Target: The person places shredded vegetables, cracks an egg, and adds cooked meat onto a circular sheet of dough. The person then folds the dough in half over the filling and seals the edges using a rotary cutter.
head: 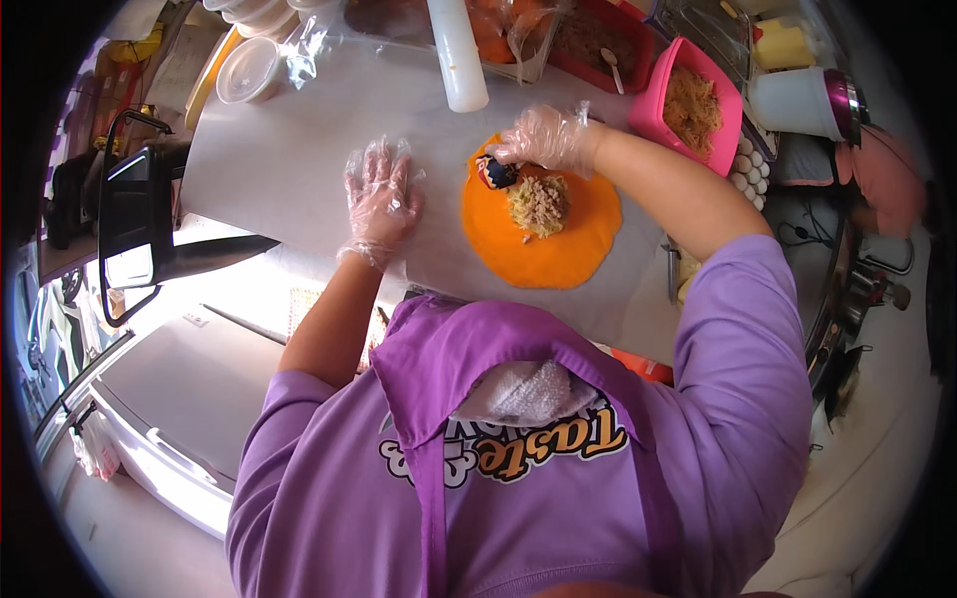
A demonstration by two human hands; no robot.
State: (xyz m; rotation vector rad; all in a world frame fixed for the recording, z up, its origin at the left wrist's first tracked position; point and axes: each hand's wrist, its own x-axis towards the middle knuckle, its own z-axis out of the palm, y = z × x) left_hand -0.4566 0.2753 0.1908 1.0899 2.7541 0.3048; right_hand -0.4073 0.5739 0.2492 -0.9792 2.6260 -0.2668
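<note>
A round sheet of orange dough [542, 258] lies flat on a grey-covered worktop [299, 149]. On its middle sits a heap of shredded filling with minced bits [540, 205]. My right hand [542, 140], in a clear plastic glove, reaches over the sheet's far edge. Its fingers hold a small dark object with a red and white pattern [496, 172] just left of the heap; what it is cannot be told. My left hand [380, 196], gloved too, rests palm down on the worktop left of the dough, fingers apart, with nothing in it.
A white cylindrical roller [457, 67] lies beyond the dough. At the back right stand a pink tub of shredded filling [729, 123] and a red tray with a spoon [644, 37]. Several eggs [748, 176] lie near the tub. A round clear lidded container [248, 71] is at the back left.
</note>
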